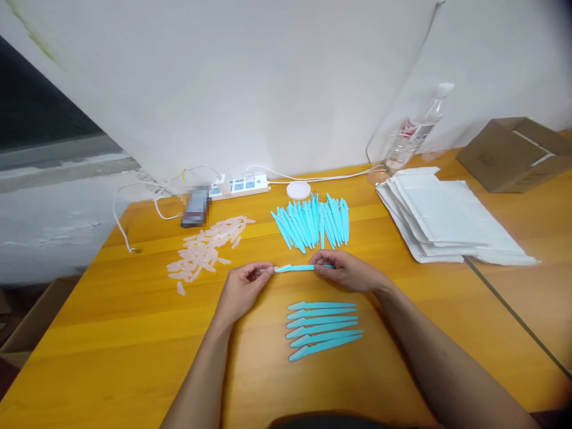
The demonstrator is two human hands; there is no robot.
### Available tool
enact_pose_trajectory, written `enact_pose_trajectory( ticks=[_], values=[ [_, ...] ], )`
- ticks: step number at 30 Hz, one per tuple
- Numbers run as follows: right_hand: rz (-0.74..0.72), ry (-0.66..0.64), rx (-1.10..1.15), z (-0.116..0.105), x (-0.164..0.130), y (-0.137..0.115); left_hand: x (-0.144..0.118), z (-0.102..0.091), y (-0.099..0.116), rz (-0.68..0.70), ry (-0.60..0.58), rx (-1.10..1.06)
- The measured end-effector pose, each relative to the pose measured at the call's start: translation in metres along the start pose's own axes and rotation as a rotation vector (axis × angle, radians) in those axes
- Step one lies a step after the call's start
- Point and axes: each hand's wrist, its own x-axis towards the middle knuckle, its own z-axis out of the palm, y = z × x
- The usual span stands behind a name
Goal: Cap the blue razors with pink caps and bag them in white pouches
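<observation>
A turquoise eyebrow razor [301, 267] lies level between my two hands, just above the table. My right hand [342, 269] grips its handle, with the thumb and fingers closed around it. At the blade end, my left hand [248, 286] has its thumb and index finger pinched against the tip; whether a small clear cover is between them cannot be made out. Below my hands, several matching razors [324, 328] lie in a neat column, blades to the left. Beyond them is a heap of razors [313, 220]. Translucent blade covers [203, 250] are scattered at the left.
A white power strip [243, 186] with cables, a phone [195, 207] and a round white lid [298, 190] sit along the wall. White padded envelopes [447, 214], a plastic bottle [413, 134] and a cardboard box [504, 155] stand at the right. A seam crosses the wooden table [134, 339] there.
</observation>
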Motion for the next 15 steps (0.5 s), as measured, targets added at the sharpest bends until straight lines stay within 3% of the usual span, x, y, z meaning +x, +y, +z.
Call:
enact_pose_trajectory(
  ticks=[7, 12, 15],
  values=[
    [0.015, 0.009, 0.018, -0.001, 0.001, -0.001, 0.0, -0.004, -0.004, -0.031, 0.034, -0.05],
    [0.004, 0.002, -0.064, 0.0, 0.001, 0.0, -0.001, 0.019, 0.001, 0.002, -0.031, -0.017],
    [0.024, 0.023, -0.195, -0.002, -0.005, -0.004, -0.006, 0.03, 0.008, 0.093, -0.126, 0.065]
  ],
)
